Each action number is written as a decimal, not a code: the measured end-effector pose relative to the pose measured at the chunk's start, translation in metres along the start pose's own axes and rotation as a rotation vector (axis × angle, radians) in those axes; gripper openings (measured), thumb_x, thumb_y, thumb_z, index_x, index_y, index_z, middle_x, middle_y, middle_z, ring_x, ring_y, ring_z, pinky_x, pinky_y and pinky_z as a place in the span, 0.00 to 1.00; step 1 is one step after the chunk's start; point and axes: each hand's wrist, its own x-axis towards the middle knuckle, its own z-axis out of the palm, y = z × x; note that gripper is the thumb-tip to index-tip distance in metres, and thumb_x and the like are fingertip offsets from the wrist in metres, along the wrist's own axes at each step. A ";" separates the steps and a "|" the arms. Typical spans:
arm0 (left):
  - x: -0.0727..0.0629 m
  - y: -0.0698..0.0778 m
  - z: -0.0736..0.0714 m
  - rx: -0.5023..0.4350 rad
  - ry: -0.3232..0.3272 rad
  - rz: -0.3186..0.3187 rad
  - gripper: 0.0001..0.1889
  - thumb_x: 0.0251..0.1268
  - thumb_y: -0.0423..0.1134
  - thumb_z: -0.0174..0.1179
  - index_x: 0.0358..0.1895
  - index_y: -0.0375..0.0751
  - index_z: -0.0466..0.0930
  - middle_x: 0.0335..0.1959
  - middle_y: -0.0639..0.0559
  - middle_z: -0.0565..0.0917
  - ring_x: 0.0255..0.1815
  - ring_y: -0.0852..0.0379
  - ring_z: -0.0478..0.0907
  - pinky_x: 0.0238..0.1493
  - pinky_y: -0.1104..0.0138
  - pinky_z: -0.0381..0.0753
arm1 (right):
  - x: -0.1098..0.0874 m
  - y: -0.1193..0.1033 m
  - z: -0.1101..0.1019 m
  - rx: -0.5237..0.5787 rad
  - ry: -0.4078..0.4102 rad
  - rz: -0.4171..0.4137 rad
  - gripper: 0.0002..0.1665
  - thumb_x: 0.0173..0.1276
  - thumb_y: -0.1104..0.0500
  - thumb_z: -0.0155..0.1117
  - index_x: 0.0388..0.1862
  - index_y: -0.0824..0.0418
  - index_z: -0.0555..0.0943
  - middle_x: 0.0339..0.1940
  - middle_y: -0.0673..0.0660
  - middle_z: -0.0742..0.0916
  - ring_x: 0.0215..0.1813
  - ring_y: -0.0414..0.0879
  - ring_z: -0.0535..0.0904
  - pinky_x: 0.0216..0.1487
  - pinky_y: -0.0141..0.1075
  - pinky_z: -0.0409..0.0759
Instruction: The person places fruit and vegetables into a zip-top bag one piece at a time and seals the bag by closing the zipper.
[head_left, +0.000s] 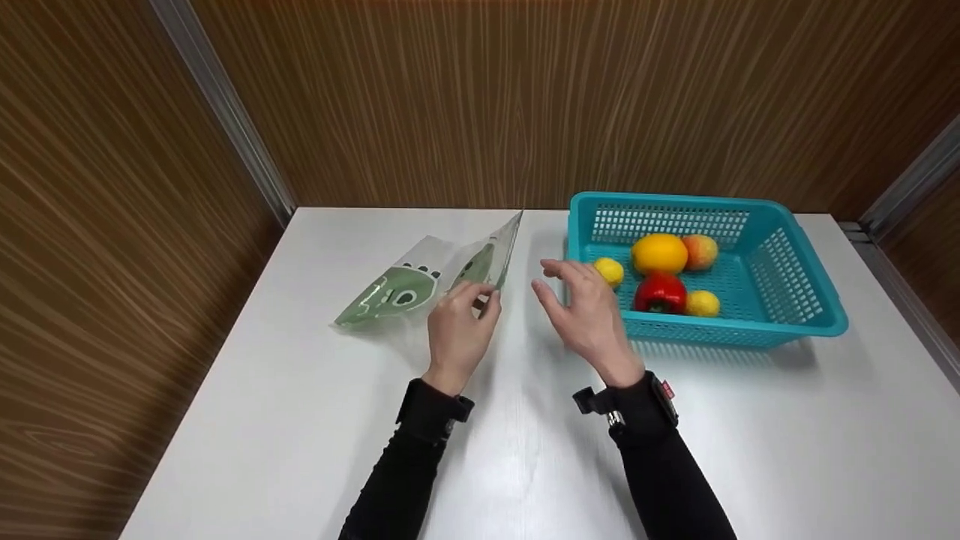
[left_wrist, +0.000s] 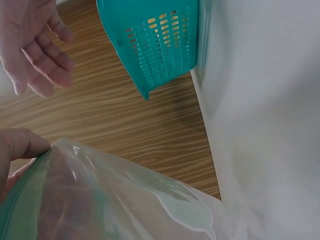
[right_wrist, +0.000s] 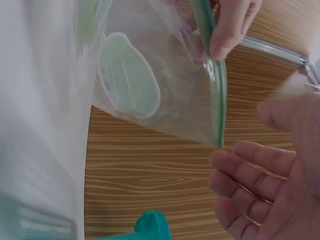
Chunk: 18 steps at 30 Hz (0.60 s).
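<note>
1. A clear bag [right_wrist: 150,75] rises over the table [head_left: 525,465] left of the basket [head_left: 750,325], left hand [head_left: 459,328] pinching its green seal [right_wrist: 219,110].
2. Right hand [head_left: 590,316] hovers nearby, fingers loosely spread, gripping nothing.
3. Bag looks light, limp, slippery; the seal, likely stiffer, offers best hold.

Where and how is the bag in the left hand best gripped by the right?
Probably at the free end of the green strip on the bag, coming from the right and pinching across it. The strip makes a narrow edge, and the left hand pinches it farther along, leaving that end bare near the right hand.
</note>
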 end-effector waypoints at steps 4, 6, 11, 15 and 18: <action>-0.003 0.004 0.003 0.030 -0.029 0.058 0.05 0.69 0.35 0.67 0.39 0.40 0.91 0.37 0.49 0.92 0.32 0.57 0.90 0.34 0.64 0.87 | 0.001 -0.004 0.005 0.026 0.004 0.020 0.18 0.77 0.54 0.66 0.57 0.64 0.87 0.46 0.63 0.92 0.48 0.58 0.87 0.53 0.49 0.86; -0.004 0.006 0.004 0.036 -0.054 0.082 0.04 0.69 0.36 0.67 0.39 0.41 0.91 0.37 0.50 0.92 0.32 0.57 0.90 0.34 0.64 0.87 | 0.001 -0.006 0.007 0.027 -0.008 0.032 0.18 0.77 0.54 0.66 0.56 0.65 0.87 0.44 0.63 0.93 0.46 0.58 0.87 0.50 0.49 0.86; -0.007 0.008 0.006 0.038 -0.109 0.108 0.04 0.69 0.36 0.67 0.39 0.42 0.91 0.37 0.51 0.92 0.32 0.57 0.90 0.33 0.65 0.87 | 0.000 -0.004 0.009 0.024 -0.044 0.062 0.17 0.77 0.55 0.65 0.55 0.66 0.88 0.42 0.63 0.93 0.43 0.57 0.88 0.46 0.48 0.86; -0.009 0.010 0.005 0.037 -0.135 0.126 0.04 0.69 0.36 0.67 0.39 0.42 0.91 0.36 0.51 0.92 0.33 0.56 0.90 0.34 0.65 0.86 | -0.001 -0.002 0.009 0.046 -0.054 0.097 0.17 0.78 0.54 0.63 0.52 0.65 0.89 0.39 0.62 0.93 0.38 0.54 0.87 0.41 0.40 0.82; -0.009 0.011 0.004 0.029 -0.163 0.148 0.05 0.70 0.37 0.67 0.39 0.42 0.91 0.37 0.50 0.92 0.34 0.55 0.90 0.34 0.64 0.86 | -0.001 0.000 0.008 0.075 -0.058 0.132 0.17 0.79 0.52 0.63 0.48 0.63 0.91 0.35 0.60 0.93 0.34 0.51 0.85 0.37 0.34 0.77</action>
